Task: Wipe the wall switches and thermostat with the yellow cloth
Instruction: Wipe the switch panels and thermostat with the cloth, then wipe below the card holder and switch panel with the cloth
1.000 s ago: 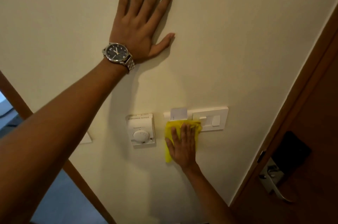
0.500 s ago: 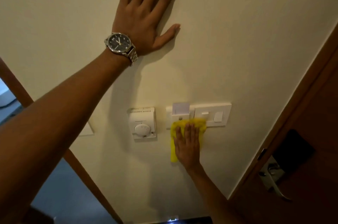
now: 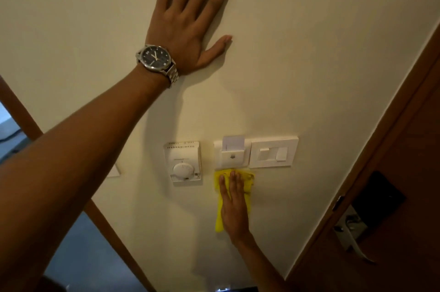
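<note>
Fingers of right hand flat, pressing yellow cloth onto wall, no grip. Cloth sits just under key-card switch, top edge touching its lower rim; thermostat beside it to the left, rocker switch to the right. Left hand splayed open, flat on wall above, wristwatch on.

Cream wall carries thermostat, card-slot plate and switch plate.

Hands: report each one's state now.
Left hand: open, flat on the wall, holding nothing.
Right hand: open, pressing the yellow cloth against the wall.
</note>
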A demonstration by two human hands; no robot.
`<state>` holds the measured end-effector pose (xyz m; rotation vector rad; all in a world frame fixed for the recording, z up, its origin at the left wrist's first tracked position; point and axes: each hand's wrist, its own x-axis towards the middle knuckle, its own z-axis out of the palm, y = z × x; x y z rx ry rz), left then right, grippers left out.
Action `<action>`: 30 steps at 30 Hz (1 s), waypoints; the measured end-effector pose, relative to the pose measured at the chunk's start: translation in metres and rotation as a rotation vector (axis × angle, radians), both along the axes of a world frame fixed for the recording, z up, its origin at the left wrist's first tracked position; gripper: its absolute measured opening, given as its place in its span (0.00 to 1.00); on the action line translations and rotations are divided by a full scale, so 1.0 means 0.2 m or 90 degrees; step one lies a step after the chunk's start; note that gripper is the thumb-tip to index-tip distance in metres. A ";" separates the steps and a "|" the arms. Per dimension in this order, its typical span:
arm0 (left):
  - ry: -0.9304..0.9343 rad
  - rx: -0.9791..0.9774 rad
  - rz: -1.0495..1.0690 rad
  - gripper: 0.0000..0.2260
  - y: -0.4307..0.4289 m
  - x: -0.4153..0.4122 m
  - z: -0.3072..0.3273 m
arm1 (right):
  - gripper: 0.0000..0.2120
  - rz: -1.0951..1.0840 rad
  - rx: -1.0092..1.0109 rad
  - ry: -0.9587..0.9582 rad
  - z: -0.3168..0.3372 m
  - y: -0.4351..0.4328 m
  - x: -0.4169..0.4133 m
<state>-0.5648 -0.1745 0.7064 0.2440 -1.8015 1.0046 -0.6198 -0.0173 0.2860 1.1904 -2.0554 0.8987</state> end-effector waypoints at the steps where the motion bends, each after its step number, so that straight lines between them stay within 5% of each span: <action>1: -0.012 0.003 0.001 0.35 0.02 0.02 0.00 | 0.44 0.022 -0.004 -0.082 0.00 0.02 0.04; 4: -0.073 0.068 0.001 0.35 0.07 0.04 0.03 | 0.39 0.138 -0.050 -0.341 0.11 0.04 0.17; 7: -0.097 0.187 -0.054 0.33 0.19 0.11 -0.06 | 0.27 0.206 -0.227 -0.543 0.20 0.10 0.23; 9: -0.035 0.351 -0.178 0.30 0.32 0.25 -0.34 | 0.22 0.235 -0.353 -0.782 0.26 0.16 0.26; 11: 0.021 0.584 -0.273 0.22 0.54 0.44 -0.77 | 0.15 0.414 -0.462 -1.132 0.29 0.21 0.26; 13: -0.014 0.842 -0.280 0.18 0.74 0.62 -1.15 | 0.28 0.635 -0.414 -1.389 0.31 0.28 0.32; 15: -0.165 1.032 -0.253 0.19 0.85 0.72 -1.41 | 0.37 0.673 -0.404 -1.349 0.33 0.32 0.38; 17: -0.334 1.144 -0.259 0.23 0.91 0.78 -1.56 | 0.34 0.510 -0.465 -1.341 0.28 0.30 0.40; 20: -0.442 1.203 -0.283 0.37 0.92 0.85 -1.62 | 0.41 0.358 -0.453 -1.329 0.25 0.31 0.47; 22: -0.450 1.175 -0.301 0.44 0.86 0.92 -1.63 | 0.34 0.316 -0.391 -1.366 0.20 0.28 0.56; 24: -0.393 1.151 -0.322 0.36 0.79 0.97 -1.64 | 0.28 0.269 -0.365 -1.347 0.18 0.22 0.57; 27: -0.183 1.241 -0.424 0.17 0.74 1.00 -1.66 | 0.33 0.269 -0.257 -1.314 0.27 0.17 0.51; 30: 0.164 1.556 -0.545 0.13 0.68 1.11 -1.73 | 0.25 0.192 -0.031 -1.129 0.20 0.14 0.47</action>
